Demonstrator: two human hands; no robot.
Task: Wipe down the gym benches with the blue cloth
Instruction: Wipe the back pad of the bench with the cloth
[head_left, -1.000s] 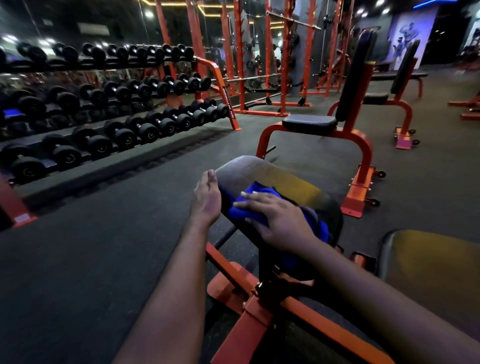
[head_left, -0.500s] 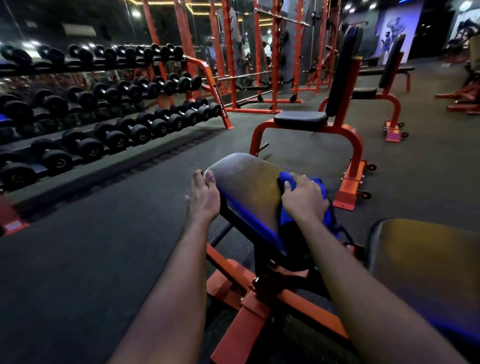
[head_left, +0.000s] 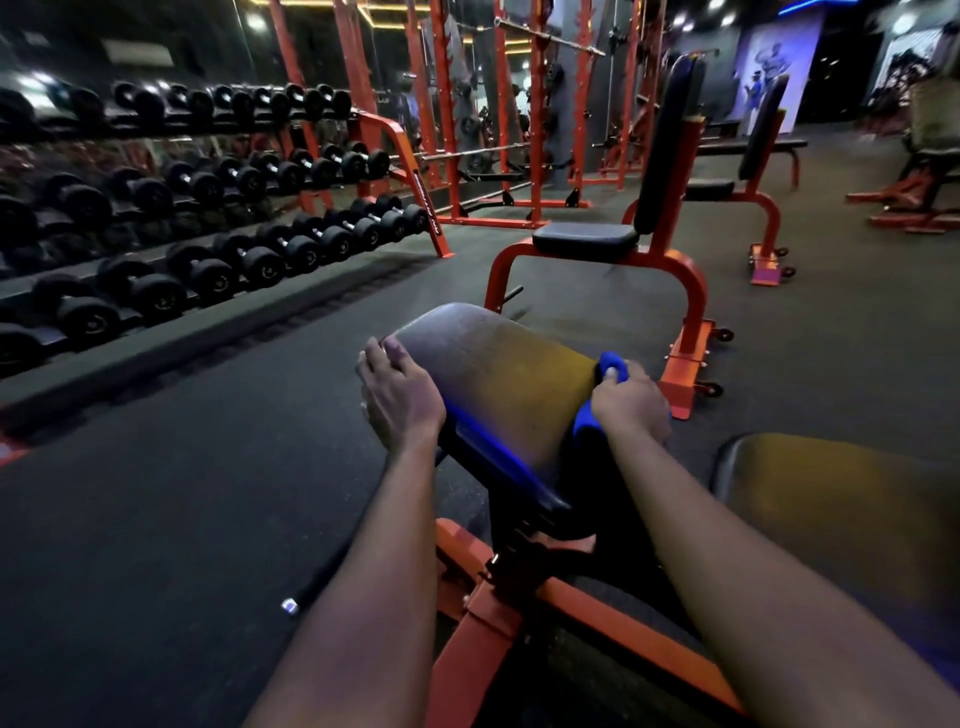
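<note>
The right hand (head_left: 632, 404) curls around the blue cloth (head_left: 586, 427) and presses it against the right edge of the bench pad (head_left: 493, 379). The cloth is bunched inside the grip. 1 fold shows above the thumb and another hangs below the palm, on the side toward the pad's middle. The left hand (head_left: 401, 396) rests against the pad's left edge with nothing in it. Its fingers appear fairly straight, though blur leaves that uncertain. The pad sits on an orange frame (head_left: 483, 639) between the 2 forearms. A second bench (head_left: 586, 240) with an upright backrest stands beyond it, and a dumbbell rack (head_left: 218, 218) with 3 tiers runs along the left.
</note>
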